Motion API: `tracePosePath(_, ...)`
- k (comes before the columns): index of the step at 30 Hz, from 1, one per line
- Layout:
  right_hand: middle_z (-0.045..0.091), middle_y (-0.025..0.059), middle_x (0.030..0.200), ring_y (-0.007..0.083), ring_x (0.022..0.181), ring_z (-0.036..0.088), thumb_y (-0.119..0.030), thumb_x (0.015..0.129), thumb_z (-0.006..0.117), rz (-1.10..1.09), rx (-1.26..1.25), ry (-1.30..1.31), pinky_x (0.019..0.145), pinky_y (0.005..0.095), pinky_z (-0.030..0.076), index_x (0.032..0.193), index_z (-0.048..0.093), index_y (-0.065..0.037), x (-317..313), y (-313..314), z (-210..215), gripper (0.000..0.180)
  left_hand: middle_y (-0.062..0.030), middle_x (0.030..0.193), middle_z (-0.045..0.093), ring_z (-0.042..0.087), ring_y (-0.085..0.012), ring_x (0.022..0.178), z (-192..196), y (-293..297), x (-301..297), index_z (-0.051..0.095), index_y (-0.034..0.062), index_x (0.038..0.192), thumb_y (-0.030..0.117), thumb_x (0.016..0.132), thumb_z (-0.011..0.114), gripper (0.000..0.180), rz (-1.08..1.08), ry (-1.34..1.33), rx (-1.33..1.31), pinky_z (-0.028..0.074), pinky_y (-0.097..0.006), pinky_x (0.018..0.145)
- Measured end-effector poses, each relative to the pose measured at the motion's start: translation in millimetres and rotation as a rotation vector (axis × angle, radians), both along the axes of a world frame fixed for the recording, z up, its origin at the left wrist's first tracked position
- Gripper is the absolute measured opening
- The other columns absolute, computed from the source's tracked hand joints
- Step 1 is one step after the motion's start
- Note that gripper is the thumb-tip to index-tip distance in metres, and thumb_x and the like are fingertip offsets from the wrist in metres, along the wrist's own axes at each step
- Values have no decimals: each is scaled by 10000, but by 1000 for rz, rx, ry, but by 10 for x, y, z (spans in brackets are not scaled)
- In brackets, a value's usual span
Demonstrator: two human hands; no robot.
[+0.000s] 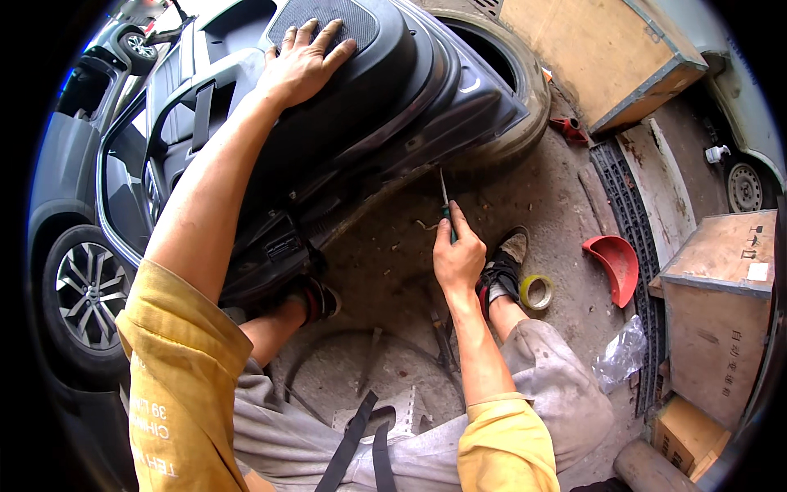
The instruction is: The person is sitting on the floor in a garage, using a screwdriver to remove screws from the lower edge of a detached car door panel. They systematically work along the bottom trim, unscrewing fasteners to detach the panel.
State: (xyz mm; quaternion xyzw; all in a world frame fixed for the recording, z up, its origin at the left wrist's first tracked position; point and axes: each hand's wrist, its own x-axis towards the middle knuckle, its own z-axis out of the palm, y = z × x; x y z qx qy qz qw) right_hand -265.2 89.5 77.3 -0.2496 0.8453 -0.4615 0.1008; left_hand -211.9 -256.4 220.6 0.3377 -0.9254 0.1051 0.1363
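Observation:
A detached car door (385, 115) lies slanted before me, its dark inner panel facing up. Spread over the textured speaker grille (361, 25) of that panel is my left hand (307, 61), fingers apart and holding nothing. My right hand (461, 254) is wrapped round the green handle of a screwdriver (445, 193), whose thin metal shaft points up and away toward the door's lower edge. The tip stands apart from the door panel. Under the door's far right end sits a tyre (533, 123).
A yellow tape roll (537, 292) lies by my right shoe (510, 262). Farther right are a red curved plastic piece (615, 266), a clear plastic bag (620, 354) and wooden crates (713, 320). Another big crate (590, 53) stands at the back. A parked car (65, 205) is close on the left.

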Motion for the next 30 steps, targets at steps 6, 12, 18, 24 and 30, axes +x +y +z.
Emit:
tracePosePath(6,711,231,895,400,851,697,-227,925,594,-44,-64,-32,757,452,541,1255,672,-94,3,-54,49,364,-135,1625,228,188,-373,1503,-21,-39,2,277,330,1559,763,929,248,765,1,-2,-26,156,-656,1165)
tracePosePath(12,704,241,958,398,925,692,-219,914,592,-106,-95,-169,828,438,534,1209,693,-71,-31,-192,168,345,-163,1608,249,221,-324,1499,-16,-119,71,278,285,1565,674,989,269,695,-15,-65,-121,194,-585,1164)
tracePosePath(18,709,219,967,397,957,682,-241,901,607,-92,-2,-189,838,444,540,1166,719,-111,-295,-148,281,316,-168,1601,257,222,-357,1492,-106,-416,71,292,310,1555,662,993,272,663,-129,-102,-160,210,-610,1146)
tracePosePath(24,639,165,729,342,574,676,-192,879,607,30,275,369,544,452,560,1249,685,-167,-86,-90,10,378,-155,1616,238,186,-356,1506,-88,-252,21,276,325,1561,749,942,249,751,-92,7,1,138,-646,1167)
tracePosePath(30,631,143,749,346,577,665,-250,921,615,25,171,354,530,446,546,1284,669,-198,-77,61,-299,371,-160,1607,254,186,-339,1509,37,-132,12,291,307,1562,738,949,264,749,-66,-9,65,147,-639,1155)
